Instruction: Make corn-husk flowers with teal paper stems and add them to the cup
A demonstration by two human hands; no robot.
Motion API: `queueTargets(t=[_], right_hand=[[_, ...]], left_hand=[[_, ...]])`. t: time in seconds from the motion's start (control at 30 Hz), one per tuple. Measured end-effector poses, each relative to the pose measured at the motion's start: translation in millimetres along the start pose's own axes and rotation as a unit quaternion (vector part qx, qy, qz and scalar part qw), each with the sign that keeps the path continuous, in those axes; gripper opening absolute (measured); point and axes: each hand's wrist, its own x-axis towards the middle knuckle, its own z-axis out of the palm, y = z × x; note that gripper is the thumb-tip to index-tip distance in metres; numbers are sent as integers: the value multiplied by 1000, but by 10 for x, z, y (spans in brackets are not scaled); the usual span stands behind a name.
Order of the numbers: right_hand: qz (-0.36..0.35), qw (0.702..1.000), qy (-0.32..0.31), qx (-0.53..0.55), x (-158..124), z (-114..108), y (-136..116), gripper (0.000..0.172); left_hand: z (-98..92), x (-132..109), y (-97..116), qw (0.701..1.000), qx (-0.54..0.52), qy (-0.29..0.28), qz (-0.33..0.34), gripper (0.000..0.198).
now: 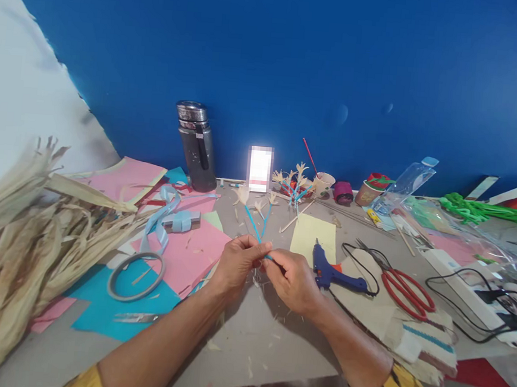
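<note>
My left hand (239,262) and my right hand (293,280) meet over the middle of the grey table (256,342). Together they pinch the lower end of a bunch of blue-wrapped stems (256,226) that fan away from me. Small pale husk flowers (243,195) top the stems. Both hands have their fingers closed on the stems, the left just behind the right. Bits of husk lie scattered on the table beneath the hands.
A heap of dried corn husks (22,240) fills the left. Pink and blue paper (186,256), a tape ring (135,275), a black flask (197,147), a blue glue gun (330,272), red scissors (405,291), a power strip (466,281) and more husk flowers (295,184) surround the hands.
</note>
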Motion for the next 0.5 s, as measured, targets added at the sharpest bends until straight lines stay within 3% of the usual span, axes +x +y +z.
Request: queueTargets(t=[0.27, 0.37, 0.5], right_hand=[[-47, 998, 1, -42, -42, 25, 61, 29], [33, 998, -10, 55, -41, 4, 35, 34], [153, 956, -26, 248, -12, -37, 25, 36]], left_hand=[[23, -20, -12, 1000, 1, 22, 8, 47], [29, -38, 17, 1000, -6, -18, 2, 43], [23, -61, 95, 996, -33, -82, -11, 37]])
